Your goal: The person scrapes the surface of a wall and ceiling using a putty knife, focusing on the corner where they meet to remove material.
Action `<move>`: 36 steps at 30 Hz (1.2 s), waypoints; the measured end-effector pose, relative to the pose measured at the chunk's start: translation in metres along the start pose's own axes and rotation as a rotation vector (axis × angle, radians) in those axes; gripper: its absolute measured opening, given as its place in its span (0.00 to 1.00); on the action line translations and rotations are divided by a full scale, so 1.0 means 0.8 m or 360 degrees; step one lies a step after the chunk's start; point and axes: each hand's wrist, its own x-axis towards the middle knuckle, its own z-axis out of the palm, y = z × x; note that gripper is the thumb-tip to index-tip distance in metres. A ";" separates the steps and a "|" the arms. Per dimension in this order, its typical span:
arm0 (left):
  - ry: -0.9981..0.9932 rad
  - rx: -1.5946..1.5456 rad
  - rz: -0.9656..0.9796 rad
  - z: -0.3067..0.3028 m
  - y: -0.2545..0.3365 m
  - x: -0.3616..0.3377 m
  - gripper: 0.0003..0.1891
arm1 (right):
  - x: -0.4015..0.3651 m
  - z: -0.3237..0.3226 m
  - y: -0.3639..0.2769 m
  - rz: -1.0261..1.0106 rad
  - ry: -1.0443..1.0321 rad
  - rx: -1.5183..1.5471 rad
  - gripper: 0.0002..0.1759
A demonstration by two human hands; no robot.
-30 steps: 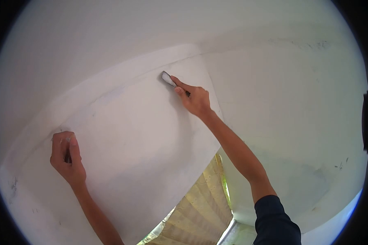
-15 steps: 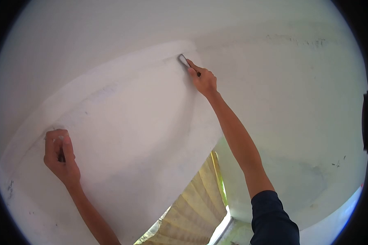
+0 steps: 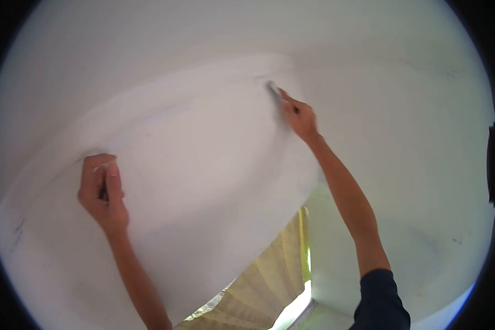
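View looking up at a white beam [image 3: 203, 165] that runs from lower left to upper right under a white ceiling [image 3: 148, 38]. The person's right hand [image 3: 301, 116] is raised to the beam's upper right corner, with its fingers closed around the dark handle of a scraper [image 3: 273, 89]. The scraper's thin blade points up and to the left and touches the beam just below its top edge (the blade is blurred, so its shape is unclear). The right arm stretches down to a dark blue sleeve [image 3: 380, 300] at the bottom right. The left hand [image 3: 102, 195] rests on the beam's face well apart from the right, far to the left. Its fingers are curled shut with the thumb lying alongside them, and a dark patch between them is too small to make out. Below the beam hangs a cream curtain [image 3: 264, 286], with bright daylight at its edge. A pale wall [image 3: 418, 176] fills the right side.
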 end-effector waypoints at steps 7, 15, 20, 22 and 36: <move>0.0283 -0.0471 0.0112 -0.004 0.017 0.004 0.21 | -0.039 -0.007 0.004 0.0478 -0.0178 0.0400 0.33; 0.0316 -0.0807 -0.0066 -0.045 0.011 0.019 0.21 | -0.182 0.014 -0.201 0.0860 -0.0708 0.1547 0.32; 0.0529 -0.1086 -0.0002 -0.038 0.103 0.041 0.19 | -0.167 -0.038 -0.224 0.0954 -0.0656 0.1584 0.31; 0.0342 -0.1323 0.0099 -0.049 0.131 0.027 0.16 | -0.157 -0.052 -0.231 0.1074 -0.0680 0.1608 0.30; -0.0341 -0.0522 0.0363 -0.118 0.284 -0.012 0.15 | -0.158 -0.034 -0.319 0.0564 -0.0379 0.0511 0.23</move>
